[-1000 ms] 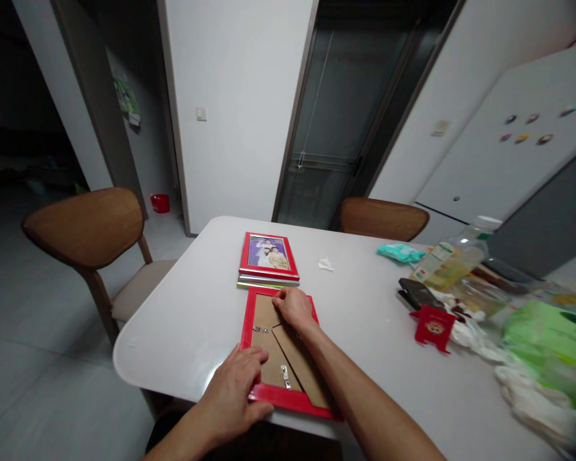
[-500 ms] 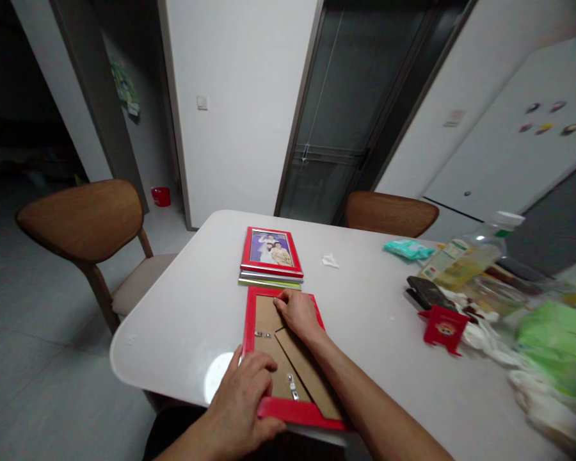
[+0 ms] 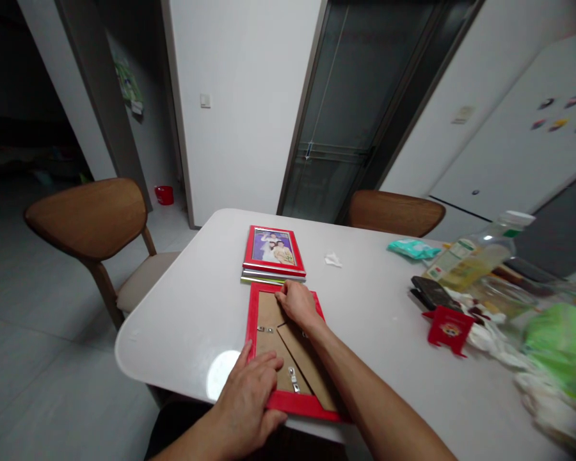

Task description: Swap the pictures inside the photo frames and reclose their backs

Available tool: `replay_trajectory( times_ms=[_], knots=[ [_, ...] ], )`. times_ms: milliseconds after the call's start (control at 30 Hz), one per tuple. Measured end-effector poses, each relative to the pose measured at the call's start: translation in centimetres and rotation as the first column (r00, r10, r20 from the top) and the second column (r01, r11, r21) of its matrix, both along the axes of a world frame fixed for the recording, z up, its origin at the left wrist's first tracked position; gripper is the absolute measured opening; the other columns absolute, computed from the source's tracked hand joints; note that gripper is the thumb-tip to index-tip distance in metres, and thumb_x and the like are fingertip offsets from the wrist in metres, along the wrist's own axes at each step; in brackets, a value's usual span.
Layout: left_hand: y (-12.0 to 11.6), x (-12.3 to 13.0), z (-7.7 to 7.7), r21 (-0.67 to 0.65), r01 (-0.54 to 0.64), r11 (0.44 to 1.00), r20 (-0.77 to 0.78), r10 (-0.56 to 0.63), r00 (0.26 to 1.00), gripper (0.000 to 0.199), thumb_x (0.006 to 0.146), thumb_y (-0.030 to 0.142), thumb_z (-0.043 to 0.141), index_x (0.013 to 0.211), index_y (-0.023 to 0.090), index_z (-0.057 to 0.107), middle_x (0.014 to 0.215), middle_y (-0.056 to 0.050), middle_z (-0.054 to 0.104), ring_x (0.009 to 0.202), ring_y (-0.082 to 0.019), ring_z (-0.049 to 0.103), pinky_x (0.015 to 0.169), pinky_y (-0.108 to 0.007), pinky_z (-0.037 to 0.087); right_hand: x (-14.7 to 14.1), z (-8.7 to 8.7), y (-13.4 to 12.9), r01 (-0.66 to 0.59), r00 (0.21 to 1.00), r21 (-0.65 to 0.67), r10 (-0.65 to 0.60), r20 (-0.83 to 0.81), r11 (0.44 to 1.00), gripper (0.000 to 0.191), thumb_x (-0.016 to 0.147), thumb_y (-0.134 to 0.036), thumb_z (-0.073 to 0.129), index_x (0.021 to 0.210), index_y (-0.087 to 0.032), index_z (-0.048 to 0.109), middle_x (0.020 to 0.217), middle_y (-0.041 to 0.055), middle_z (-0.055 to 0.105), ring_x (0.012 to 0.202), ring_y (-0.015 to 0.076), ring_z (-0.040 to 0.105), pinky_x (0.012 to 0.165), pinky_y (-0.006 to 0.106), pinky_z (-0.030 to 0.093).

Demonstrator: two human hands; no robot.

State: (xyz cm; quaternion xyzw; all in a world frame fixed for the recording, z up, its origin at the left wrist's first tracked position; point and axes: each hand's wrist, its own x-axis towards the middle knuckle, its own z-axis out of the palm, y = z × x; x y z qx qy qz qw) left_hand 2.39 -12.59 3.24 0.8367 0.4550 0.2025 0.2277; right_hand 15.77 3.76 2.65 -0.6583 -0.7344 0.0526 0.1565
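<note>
A red picture frame lies face down at the table's near edge, its brown backing board and stand leg facing up. Small metal clips sit along the board's edges. My left hand grips the frame's near left corner, fingers over the top and thumb at the lower edge. At the far end, my right hand is closed, its fingertips pressed to the board's edge by the frame. What they pinch is hidden. Just beyond is a stack of frames, topped by a red frame with a group photo.
On the white table lie a crumpled white scrap and a teal packet. To the right are a bottle, a black object, a red card stand and a green bag. Wooden chairs stand around.
The view has shifted slightly. Both hands keep their places on the red frame, with the right still at its far edge and the left at the near corner.
</note>
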Motion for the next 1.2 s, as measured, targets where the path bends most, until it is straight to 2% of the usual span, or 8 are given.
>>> replay_trajectory(
  times_ms=[167,333,467,567,800,933,1100,1200],
  knots=[
    [-0.1,0.0,0.0,0.025,-0.015,1.000,-0.032,0.016,0.999,0.033,0.065,0.034,0.062,0.092,0.018,0.050,0.124,-0.009,0.045,0.117,-0.024,0.034,0.101,-0.048,0.012,0.5,0.7,-0.7,-0.069,0.997,0.020,0.069,-0.014,0.997,0.024,0.078,-0.030,0.041,0.073,-0.016,0.060,0.075,0.0060,0.062,0.066,0.0138,0.053,0.055,0.022,0.030],
    [0.0,-0.2,-0.8,0.056,-0.037,0.998,0.008,0.037,0.999,0.031,0.062,0.038,0.065,0.083,0.018,0.052,0.122,-0.010,0.046,0.116,-0.024,0.036,0.100,-0.047,0.012,2.5,1.1,-3.2,-0.192,0.981,0.044,0.192,0.016,0.980,0.025,0.078,-0.026,0.041,0.069,-0.017,0.062,0.077,0.0056,0.060,0.073,0.0135,0.051,0.063,0.021,0.033],
    [0.1,-0.2,-0.8,0.073,-0.033,0.997,0.004,0.033,0.999,0.031,0.062,0.035,0.065,0.084,0.019,0.051,0.125,-0.010,0.042,0.119,-0.023,0.031,0.100,-0.046,0.010,3.3,0.5,-5.3,-0.302,0.953,0.098,0.296,0.066,0.948,0.022,0.077,-0.024,0.041,0.081,-0.016,0.062,0.086,0.0073,0.057,0.082,0.0157,0.048,0.073,0.024,0.034],
    [0.2,-0.2,-0.5,0.072,-0.024,0.997,-0.016,0.026,1.000,0.034,0.061,0.036,0.065,0.087,0.020,0.050,0.128,-0.011,0.038,0.120,-0.024,0.027,0.099,-0.048,0.009,3.1,0.3,-6.3,-0.347,0.938,0.083,0.346,0.033,0.934,0.025,0.079,-0.022,0.038,0.089,-0.015,0.060,0.088,0.0076,0.056,0.085,0.0158,0.047,0.076,0.025,0.034],
    [0.6,-0.4,-0.4,0.061,0.016,0.998,0.009,-0.017,1.000,0.032,0.059,0.037,0.067,0.079,0.019,0.050,0.115,-0.007,0.051,0.110,-0.022,0.041,0.100,-0.045,0.006,2.5,0.8,-5.8,-0.388,0.922,0.085,0.387,0.029,0.918,0.026,0.081,-0.026,0.037,0.088,-0.016,0.061,0.093,0.0074,0.056,0.089,0.0161,0.047,0.079,0.026,0.033],
    [0.7,-0.4,-0.1,0.054,0.048,0.997,0.018,-0.049,0.999,0.030,0.060,0.036,0.066,0.079,0.020,0.049,0.114,-0.006,0.052,0.110,-0.020,0.042,0.101,-0.044,0.004,1.6,0.4,-4.2,-0.333,0.942,0.098,0.335,-0.001,0.938,0.026,0.078,-0.033,0.042,0.084,-0.017,0.062,0.090,0.0069,0.058,0.085,0.0161,0.048,0.076,0.026,0.034],
    [0.9,-0.3,-0.4,0.035,0.045,0.998,0.021,-0.046,0.999,0.030,0.060,0.035,0.065,0.080,0.019,0.050,0.120,-0.009,0.048,0.113,-0.022,0.039,0.101,-0.045,0.004,-0.2,-0.1,-2.2,-0.126,0.991,0.060,0.129,-0.041,0.990,0.024,0.076,-0.036,0.046,0.076,-0.020,0.063,0.079,0.0050,0.062,0.074,0.0152,0.052,0.061,0.023,0.033],
    [1.0,-0.2,-0.7,0.037,0.031,0.999,0.028,-0.032,0.999,0.029,0.060,0.034,0.065,0.080,0.018,0.050,0.120,-0.010,0.048,0.114,-0.022,0.038,0.101,-0.045,0.004,-0.7,-0.1,-1.3,-0.062,0.997,-0.012,0.061,-0.053,0.998,0.023,0.075,-0.037,0.047,0.072,-0.020,0.061,0.073,0.0037,0.063,0.064,0.0143,0.053,0.053,0.023,0.029]
  ],
)
